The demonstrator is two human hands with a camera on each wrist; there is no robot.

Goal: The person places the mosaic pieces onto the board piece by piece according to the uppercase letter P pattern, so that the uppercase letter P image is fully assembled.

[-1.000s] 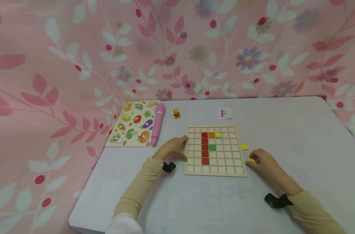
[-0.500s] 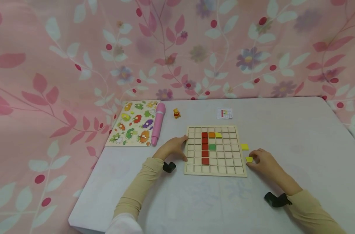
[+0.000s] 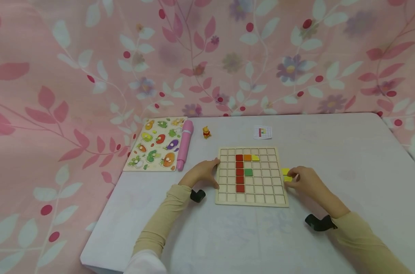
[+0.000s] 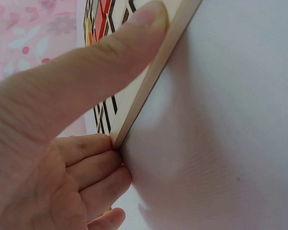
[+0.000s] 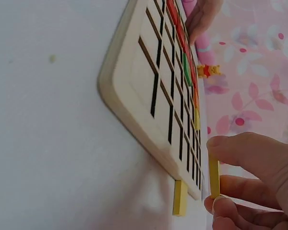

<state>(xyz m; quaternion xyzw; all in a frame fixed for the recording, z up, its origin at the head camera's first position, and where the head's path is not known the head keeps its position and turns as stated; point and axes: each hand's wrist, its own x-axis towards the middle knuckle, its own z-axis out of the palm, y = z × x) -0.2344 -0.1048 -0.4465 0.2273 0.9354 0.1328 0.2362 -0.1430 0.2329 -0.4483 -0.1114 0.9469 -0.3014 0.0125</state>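
Observation:
A square wooden grid board (image 3: 265, 186) lies on the table with red tiles (image 3: 239, 172), an orange tile (image 3: 247, 157), a yellow and a green tile (image 3: 248, 172) in its cells. Along its left edge rests my left hand (image 3: 202, 172), thumb and fingers spread; in the left wrist view the thumb (image 4: 96, 72) presses the board's rim and the fingertips touch its side. Beyond the right edge, my right hand (image 3: 308, 184) pinches a yellow tile (image 5: 214, 176) between thumb and fingers, above the table. Another yellow tile (image 5: 180, 197) lies beside the board.
A small pattern card (image 3: 263, 132) lies behind the board. Farther left are a toy bear figure (image 3: 206, 132), a pink marker-shaped stick (image 3: 185, 146) and a vegetable puzzle board (image 3: 154, 146). Floral cloth (image 3: 228, 57) hangs behind the white table (image 3: 207, 239).
My right hand has moved away from me and slightly left with the pinched yellow tile, close to the other yellow tile. The left hand and board have stayed in place.

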